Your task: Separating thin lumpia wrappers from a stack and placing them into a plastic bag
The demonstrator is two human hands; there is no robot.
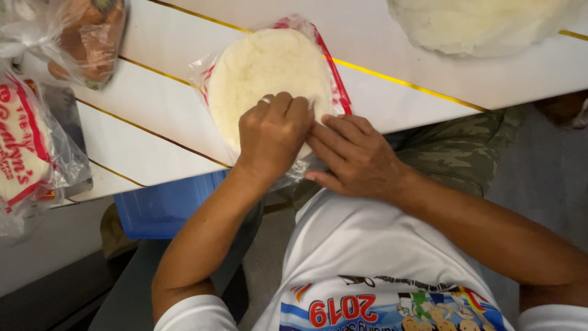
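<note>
A round, pale flat dough disc (263, 73) lies in a clear plastic bag with red edging (334, 79) on a white table (153, 122). My left hand (272, 135), wearing a ring, rests curled on the near part of the disc, fingers pinching at the bag's near edge. Beside it, my right hand (352, 156) touches the same edge of the bag at the table's rim, fingers pointing left and gripping the plastic.
A large white mound of dough (478, 24) sits at the far right. A bagged brown item (86, 37) and a red-and-white printed package (21, 147) lie at the left. A blue bin (162, 208) stands under the table by my knees.
</note>
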